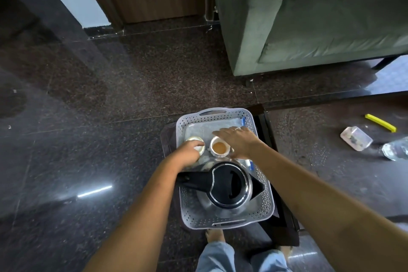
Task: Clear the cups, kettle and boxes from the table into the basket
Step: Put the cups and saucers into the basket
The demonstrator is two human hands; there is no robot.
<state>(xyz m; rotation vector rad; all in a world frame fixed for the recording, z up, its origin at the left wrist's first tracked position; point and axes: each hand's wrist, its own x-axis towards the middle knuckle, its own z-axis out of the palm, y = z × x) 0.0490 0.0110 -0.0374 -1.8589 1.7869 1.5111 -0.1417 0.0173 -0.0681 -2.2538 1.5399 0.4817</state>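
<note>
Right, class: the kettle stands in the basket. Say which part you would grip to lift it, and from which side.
Probably the black handle of the kettle, approached from the person's left. The kettle stands upright and its handle juts left over the rim of the basket. The wide, smooth steel body offers no easy hold.

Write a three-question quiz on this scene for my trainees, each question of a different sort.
1. True or false: the kettle stands inside the basket.
2. Which thing lies on the dark table at the right? A kettle, B clear box, C green sofa.
3. Fill in: the cup next to the right hand holds ____ liquid.
Key: 1 true; 2 B; 3 brown.
</note>
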